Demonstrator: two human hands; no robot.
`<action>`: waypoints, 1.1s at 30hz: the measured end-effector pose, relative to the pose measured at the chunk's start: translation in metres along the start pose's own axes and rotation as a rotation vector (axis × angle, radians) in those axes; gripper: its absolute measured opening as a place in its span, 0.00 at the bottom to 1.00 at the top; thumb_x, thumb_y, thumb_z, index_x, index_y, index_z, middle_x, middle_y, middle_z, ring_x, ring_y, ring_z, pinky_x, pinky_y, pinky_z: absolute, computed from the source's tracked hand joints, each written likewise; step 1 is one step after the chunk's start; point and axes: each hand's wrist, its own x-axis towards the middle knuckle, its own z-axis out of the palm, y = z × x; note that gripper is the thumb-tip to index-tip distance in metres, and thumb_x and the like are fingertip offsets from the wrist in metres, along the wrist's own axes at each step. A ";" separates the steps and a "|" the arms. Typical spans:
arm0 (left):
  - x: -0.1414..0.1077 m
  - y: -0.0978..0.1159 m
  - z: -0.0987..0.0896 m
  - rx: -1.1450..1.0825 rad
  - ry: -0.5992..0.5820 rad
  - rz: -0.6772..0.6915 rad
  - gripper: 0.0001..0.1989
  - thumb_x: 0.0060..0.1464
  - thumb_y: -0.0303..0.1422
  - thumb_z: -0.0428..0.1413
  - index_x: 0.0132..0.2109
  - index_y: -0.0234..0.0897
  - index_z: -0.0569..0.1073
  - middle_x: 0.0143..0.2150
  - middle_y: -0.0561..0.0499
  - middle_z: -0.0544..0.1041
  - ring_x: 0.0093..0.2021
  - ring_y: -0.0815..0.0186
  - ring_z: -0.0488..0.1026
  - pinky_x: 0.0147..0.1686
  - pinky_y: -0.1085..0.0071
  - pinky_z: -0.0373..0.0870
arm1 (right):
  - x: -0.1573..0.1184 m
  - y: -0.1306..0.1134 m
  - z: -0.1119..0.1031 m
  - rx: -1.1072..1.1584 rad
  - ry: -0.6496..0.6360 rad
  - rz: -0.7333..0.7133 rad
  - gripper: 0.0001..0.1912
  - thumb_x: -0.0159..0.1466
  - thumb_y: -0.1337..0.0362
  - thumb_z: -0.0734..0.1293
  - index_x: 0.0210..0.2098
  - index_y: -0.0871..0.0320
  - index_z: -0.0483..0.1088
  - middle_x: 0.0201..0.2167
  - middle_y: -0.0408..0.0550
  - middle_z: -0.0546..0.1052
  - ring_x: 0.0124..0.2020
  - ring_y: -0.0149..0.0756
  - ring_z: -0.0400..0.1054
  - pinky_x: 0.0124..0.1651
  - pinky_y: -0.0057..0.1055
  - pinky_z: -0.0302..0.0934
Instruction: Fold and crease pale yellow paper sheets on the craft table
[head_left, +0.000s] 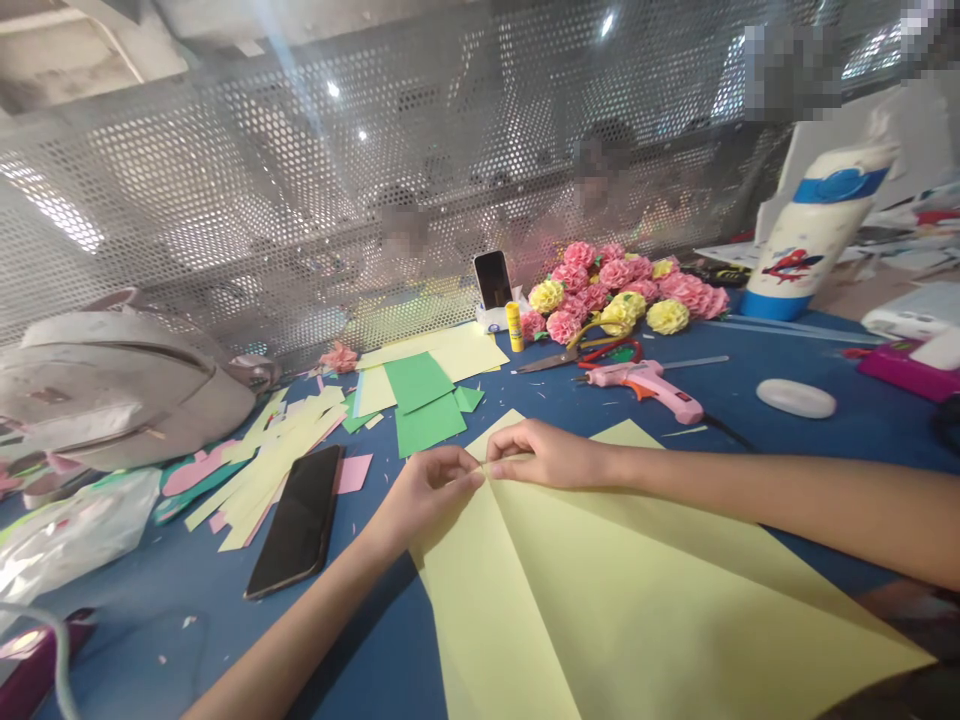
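Note:
A large sheet of pale yellow paper [637, 590] lies in front of me on the blue table, with a crease running from its far part down toward me. My left hand [437, 487] pinches the paper at the top of that crease, thumb and fingers closed. Right beside it, my right hand [536, 455] also pinches the paper, its fingertips almost touching those of the left. Green paper pieces [426, 405] lie just beyond my hands. To the left of my left hand rests a black phone [296, 520].
Pale yellow strips [289, 465] and a grey backpack [135, 380] are at left. Beyond my hands are scissors [551, 360], a pink glue gun [649, 385], a glue stick [514, 327] and pink and yellow paper flowers [600, 290]. A bottle [814, 235] stands at right, before a perforated metal screen [300, 200].

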 end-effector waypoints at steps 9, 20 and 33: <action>-0.001 0.003 -0.003 0.154 0.039 -0.072 0.12 0.53 0.40 0.61 0.32 0.33 0.77 0.28 0.52 0.75 0.29 0.67 0.71 0.28 0.75 0.64 | -0.002 0.003 0.003 -0.149 0.047 0.016 0.08 0.65 0.61 0.65 0.33 0.59 0.71 0.29 0.43 0.73 0.32 0.33 0.63 0.35 0.28 0.51; -0.001 0.001 -0.001 0.111 0.049 -0.040 0.16 0.51 0.43 0.62 0.28 0.34 0.72 0.25 0.54 0.72 0.26 0.69 0.69 0.26 0.76 0.62 | -0.001 0.006 0.004 -0.065 0.045 0.030 0.12 0.65 0.57 0.66 0.32 0.59 0.69 0.27 0.42 0.69 0.30 0.32 0.60 0.33 0.27 0.52; -0.002 0.002 -0.007 0.120 0.014 -0.090 0.14 0.49 0.42 0.63 0.31 0.34 0.75 0.28 0.52 0.76 0.29 0.66 0.74 0.28 0.74 0.67 | -0.002 0.006 0.004 0.059 0.062 0.048 0.14 0.66 0.54 0.64 0.32 0.59 0.67 0.26 0.42 0.70 0.28 0.31 0.62 0.32 0.27 0.55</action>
